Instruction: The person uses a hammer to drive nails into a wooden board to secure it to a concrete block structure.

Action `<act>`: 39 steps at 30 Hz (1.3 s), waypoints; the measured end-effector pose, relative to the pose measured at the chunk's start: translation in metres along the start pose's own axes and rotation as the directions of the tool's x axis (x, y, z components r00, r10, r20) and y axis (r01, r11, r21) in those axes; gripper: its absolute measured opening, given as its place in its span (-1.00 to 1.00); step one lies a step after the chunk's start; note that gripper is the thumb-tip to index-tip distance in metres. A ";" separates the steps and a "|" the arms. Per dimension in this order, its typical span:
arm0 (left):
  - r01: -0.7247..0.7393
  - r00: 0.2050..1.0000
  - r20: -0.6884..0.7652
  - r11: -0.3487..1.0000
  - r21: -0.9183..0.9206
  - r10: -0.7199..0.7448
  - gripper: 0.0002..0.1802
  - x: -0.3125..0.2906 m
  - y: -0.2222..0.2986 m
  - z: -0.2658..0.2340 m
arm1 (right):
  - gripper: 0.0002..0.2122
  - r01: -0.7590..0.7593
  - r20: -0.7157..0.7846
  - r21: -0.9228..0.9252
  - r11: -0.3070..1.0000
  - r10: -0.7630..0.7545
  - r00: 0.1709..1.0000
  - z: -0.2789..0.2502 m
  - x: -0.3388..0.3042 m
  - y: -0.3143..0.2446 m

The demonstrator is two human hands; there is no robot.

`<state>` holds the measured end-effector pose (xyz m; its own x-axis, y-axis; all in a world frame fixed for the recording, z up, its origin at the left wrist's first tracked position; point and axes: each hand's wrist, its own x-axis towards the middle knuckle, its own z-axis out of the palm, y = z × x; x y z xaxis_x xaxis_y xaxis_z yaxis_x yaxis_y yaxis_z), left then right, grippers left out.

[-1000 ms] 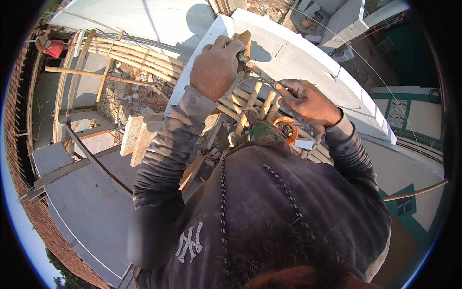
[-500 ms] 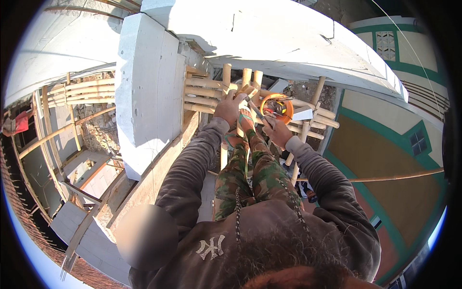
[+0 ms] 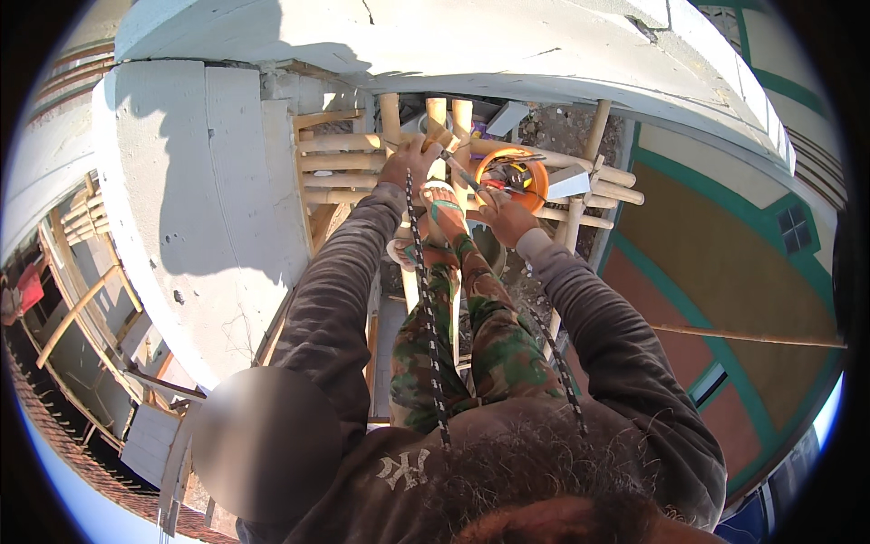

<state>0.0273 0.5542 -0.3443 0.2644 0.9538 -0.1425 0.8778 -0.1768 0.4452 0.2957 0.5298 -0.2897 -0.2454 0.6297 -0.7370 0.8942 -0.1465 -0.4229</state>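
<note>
1. My left hand point(image 3: 408, 163) curls its fingers around a tan, blocky piece point(image 3: 444, 140).
2. A slim, grey, rod-shaped tool point(image 3: 462, 171) slants between my hands.
3. My right hand point(image 3: 506, 218) has its fingers wrapped around that tool's near end.
4. A round, orange bucket point(image 3: 544, 179) stands just beyond my right hand.

Dark sweatshirt point(image 3: 675, 444) worn with camouflage trousers point(image 3: 503, 340)

The sweatshirt is faded to brownish grey in places, and its long, creased sleeves point(image 3: 612, 313) are ended by lighter cuffs point(image 3: 533, 243). Two drawcords point(image 3: 432, 344) are flecked black and white. A pale emblem point(image 3: 403, 469) is set toward the chest's left edge. The trousers are patterned in green, brown and black. Sandals point(image 3: 445, 208) with green straps are worn.
</note>
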 end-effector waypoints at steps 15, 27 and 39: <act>0.060 0.998 0.013 0.998 0.021 -0.060 -0.67 0.032 -0.047 -0.001 | -0.61 0.049 0.018 -0.150 0.987 -0.046 0.999 0.001 0.073 0.012; 0.016 0.994 0.109 0.998 -0.063 -0.009 -0.79 0.003 -0.024 -0.007 | -0.54 0.022 0.155 -0.004 1.000 -0.021 0.988 0.034 0.047 0.050; 0.311 0.892 -0.193 0.865 -0.394 -0.408 -0.83 -0.067 0.088 -0.123 | -0.64 -0.282 0.067 0.406 0.869 0.279 0.958 -0.021 -0.098 0.039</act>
<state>0.0374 0.5045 -0.1868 -0.1998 0.9701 -0.1381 0.6839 0.2390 0.6893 0.3624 0.4787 -0.2224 -0.0106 0.5113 -0.8593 0.6944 -0.6146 -0.3743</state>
